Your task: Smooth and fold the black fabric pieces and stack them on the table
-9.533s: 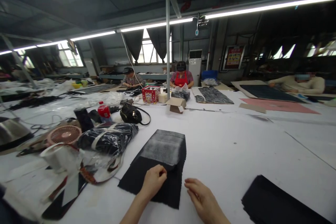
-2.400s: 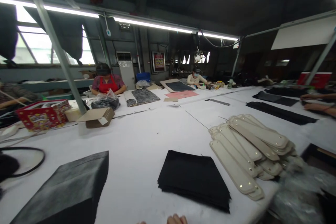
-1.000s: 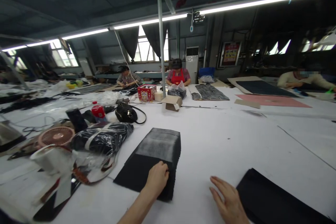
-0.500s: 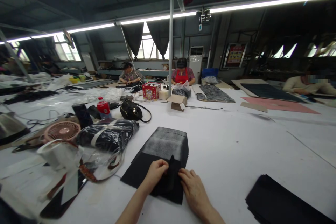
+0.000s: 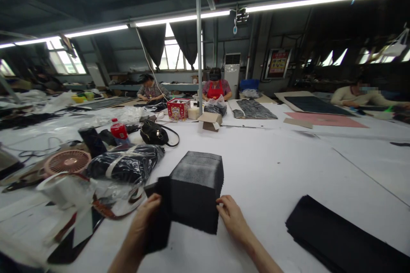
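A stack of cut fabric pieces (image 5: 199, 168) lies in front of me on the white table, with a grey, brushed-looking far part and a black near part. My left hand (image 5: 144, 218) is closed around a black fabric piece (image 5: 161, 231), raised at the left of the stack and somewhat blurred. At the stack's right edge, my right hand (image 5: 233, 218) pinches the border of the black fabric (image 5: 194, 204) between thumb and fingers. Whether the two black parts are one sheet, I cannot tell. Farther right rests a second pile of black fabric (image 5: 336, 234).
To the left are a plastic-wrapped black bundle (image 5: 128, 164), a pink fan (image 5: 68, 161), a black handbag (image 5: 154, 133) and a red-labelled bottle (image 5: 119, 131). A cardboard box (image 5: 209, 121) stands ahead by a pole (image 5: 199, 42). Several people work at the far side.
My left hand has moved left and toward me, carrying a black fabric piece off the stack's middle. My right hand remains at the right edge. The view has turned slightly right.
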Available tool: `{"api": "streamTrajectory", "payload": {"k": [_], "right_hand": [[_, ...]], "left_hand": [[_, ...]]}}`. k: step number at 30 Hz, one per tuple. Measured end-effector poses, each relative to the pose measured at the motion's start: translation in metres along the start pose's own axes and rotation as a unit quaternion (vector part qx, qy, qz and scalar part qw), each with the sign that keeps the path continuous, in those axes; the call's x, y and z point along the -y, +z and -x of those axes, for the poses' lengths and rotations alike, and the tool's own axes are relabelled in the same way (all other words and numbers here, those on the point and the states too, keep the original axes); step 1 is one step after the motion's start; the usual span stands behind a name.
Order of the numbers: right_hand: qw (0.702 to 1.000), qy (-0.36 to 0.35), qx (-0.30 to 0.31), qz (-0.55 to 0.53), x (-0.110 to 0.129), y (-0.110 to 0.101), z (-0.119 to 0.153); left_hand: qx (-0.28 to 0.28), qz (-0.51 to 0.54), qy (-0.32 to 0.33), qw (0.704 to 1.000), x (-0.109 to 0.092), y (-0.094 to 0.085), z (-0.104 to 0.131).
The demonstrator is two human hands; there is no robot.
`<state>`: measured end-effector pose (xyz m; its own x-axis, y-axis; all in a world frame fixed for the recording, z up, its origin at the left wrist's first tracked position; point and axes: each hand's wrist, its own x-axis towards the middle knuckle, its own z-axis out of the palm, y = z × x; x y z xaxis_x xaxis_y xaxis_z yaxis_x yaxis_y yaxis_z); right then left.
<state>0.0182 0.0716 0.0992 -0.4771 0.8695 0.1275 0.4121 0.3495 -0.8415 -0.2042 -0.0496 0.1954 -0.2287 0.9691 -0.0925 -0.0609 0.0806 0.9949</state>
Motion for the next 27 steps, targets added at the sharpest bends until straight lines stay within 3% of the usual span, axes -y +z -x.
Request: {"api": "streamTrajectory", "payload": {"k": [3, 7, 9, 11, 12, 14, 17, 19, 22, 25, 27], "right_hand": [[0.995, 0.072, 0.045, -0.055, -0.005, -0.025, 0.009], [0.97, 0.182, 0.116, -0.108, -0.023, -0.08, 0.036], [0.961, 0.219, 0.132, -0.103, -0.031, -0.105, 0.052], [0.959, 0.238, 0.131, -0.083, -0.037, -0.121, 0.067], [0.961, 0.239, 0.123, -0.069, -0.039, -0.125, 0.073], [0.969, 0.227, 0.089, -0.034, -0.042, -0.122, 0.082], [0.98, 0.197, 0.013, 0.033, -0.041, -0.101, 0.088], [0.979, 0.183, -0.037, 0.075, -0.038, -0.084, 0.091], [0.966, 0.134, -0.105, 0.197, -0.035, -0.063, 0.092], [0.933, 0.065, -0.151, 0.321, -0.037, -0.047, 0.089], [0.923, 0.027, -0.168, 0.346, -0.039, -0.04, 0.087]], "left_hand": [[0.058, -0.024, 0.012, 0.998, 0.027, 0.066, 0.002], [0.197, -0.082, 0.066, 0.975, 0.086, 0.175, 0.016], [0.273, -0.175, 0.123, 0.938, 0.113, 0.218, 0.027], [0.337, -0.297, 0.194, 0.872, 0.129, 0.239, 0.034], [0.348, -0.355, 0.228, 0.837, 0.131, 0.241, 0.035], [0.312, -0.443, 0.278, 0.793, 0.126, 0.231, 0.03], [0.202, -0.506, 0.282, 0.789, 0.106, 0.199, 0.009], [0.16, -0.534, 0.254, 0.79, 0.095, 0.18, -0.007], [0.165, -0.555, 0.238, 0.78, 0.091, 0.164, -0.024], [0.169, -0.559, 0.251, 0.772, 0.094, 0.16, -0.029], [0.158, -0.561, 0.251, 0.773, 0.094, 0.16, -0.03]]}}
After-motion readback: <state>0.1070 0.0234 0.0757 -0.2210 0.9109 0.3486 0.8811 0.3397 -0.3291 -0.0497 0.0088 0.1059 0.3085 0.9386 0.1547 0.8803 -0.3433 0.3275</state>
